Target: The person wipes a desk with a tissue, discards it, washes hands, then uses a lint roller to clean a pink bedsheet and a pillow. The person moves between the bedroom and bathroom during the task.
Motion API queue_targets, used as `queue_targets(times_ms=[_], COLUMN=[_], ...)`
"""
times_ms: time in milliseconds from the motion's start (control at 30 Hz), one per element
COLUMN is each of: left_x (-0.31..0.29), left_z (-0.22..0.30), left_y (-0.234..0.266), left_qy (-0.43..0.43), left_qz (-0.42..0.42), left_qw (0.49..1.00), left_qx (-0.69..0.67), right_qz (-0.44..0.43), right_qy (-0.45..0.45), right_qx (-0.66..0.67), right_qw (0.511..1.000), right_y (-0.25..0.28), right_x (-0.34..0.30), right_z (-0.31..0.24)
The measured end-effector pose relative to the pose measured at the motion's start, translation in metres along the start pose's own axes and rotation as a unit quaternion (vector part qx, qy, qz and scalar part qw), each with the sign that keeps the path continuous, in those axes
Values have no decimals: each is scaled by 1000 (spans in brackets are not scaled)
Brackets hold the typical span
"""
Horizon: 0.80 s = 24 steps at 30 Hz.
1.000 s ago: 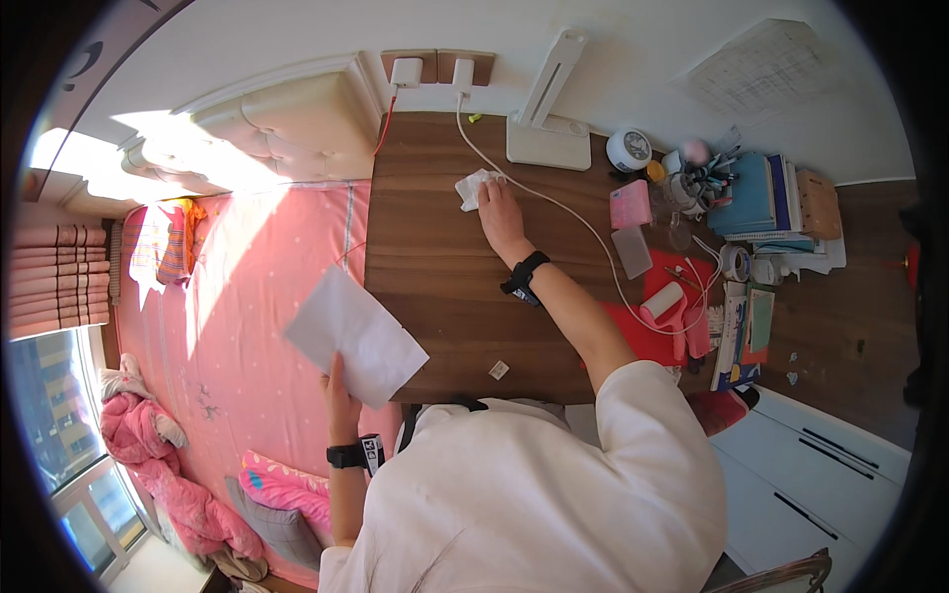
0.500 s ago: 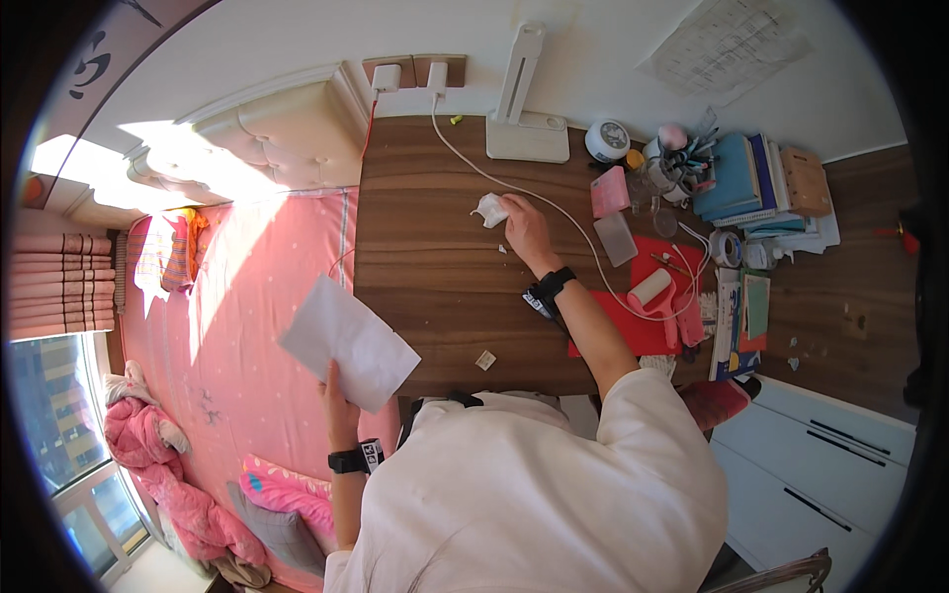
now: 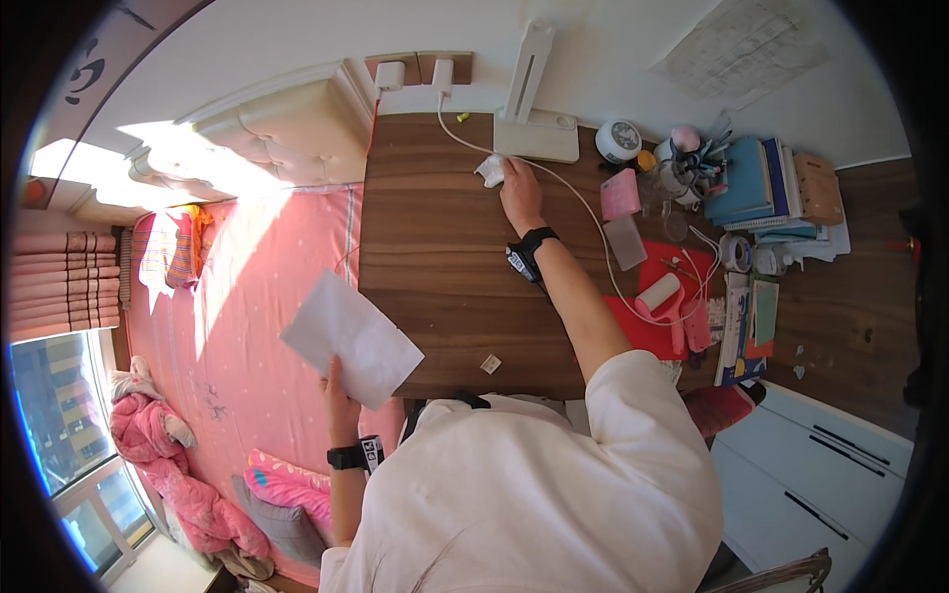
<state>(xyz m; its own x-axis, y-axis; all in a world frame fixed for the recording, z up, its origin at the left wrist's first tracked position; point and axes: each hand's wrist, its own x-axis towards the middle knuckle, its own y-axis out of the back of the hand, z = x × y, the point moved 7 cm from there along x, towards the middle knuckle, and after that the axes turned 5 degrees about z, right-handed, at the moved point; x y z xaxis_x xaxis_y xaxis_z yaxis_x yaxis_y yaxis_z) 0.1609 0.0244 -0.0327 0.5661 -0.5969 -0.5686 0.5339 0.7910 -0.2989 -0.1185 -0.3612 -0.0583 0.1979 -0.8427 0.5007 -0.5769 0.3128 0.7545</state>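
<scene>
My right hand (image 3: pixel 521 194) is closed on a crumpled white tissue (image 3: pixel 489 170) over the back of the brown wooden desk (image 3: pixel 445 267). It is close to the white charging cable (image 3: pixel 565 184) and the base of the white desk lamp (image 3: pixel 539 135). My left hand (image 3: pixel 339 400) grips a plain white sheet of paper (image 3: pixel 353 336) by its near edge, the thumb on top. The sheet is held partly over the desk's left edge and partly over the pink bed. A small beige scrap (image 3: pixel 489 365) lies near the desk's front edge.
At the right stand stacked books (image 3: pixel 741 183), a pen holder (image 3: pixel 682 178) and a round white jar (image 3: pixel 618 141). A pink lint roller (image 3: pixel 664 301) lies on a red sheet (image 3: pixel 633 331). The pink bed (image 3: pixel 267 296) is to the left, white drawers (image 3: pixel 801 474) at the lower right.
My right hand has moved farther back across the desk with the tissue, toward the lamp base. The small white bits near its earlier place no longer show. My left hand stays almost still.
</scene>
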Motion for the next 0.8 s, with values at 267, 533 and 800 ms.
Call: queue_targets(times_ms=[267, 533, 800], left_x=[11, 2, -24], left_z=[9, 9, -1], left_y=[2, -4, 38], left_qy=[-10, 0, -36], left_qz=[-1, 6, 32], left_qw=[1000, 1000, 998], left_qx=[10, 10, 32], right_qz=[-97, 1, -138], right_qy=[75, 34, 54], right_qx=[75, -6, -15], right_qw=[990, 999, 989], right_y=[-14, 36, 14], right_x=[-11, -5, -53], right_z=[-30, 14, -3])
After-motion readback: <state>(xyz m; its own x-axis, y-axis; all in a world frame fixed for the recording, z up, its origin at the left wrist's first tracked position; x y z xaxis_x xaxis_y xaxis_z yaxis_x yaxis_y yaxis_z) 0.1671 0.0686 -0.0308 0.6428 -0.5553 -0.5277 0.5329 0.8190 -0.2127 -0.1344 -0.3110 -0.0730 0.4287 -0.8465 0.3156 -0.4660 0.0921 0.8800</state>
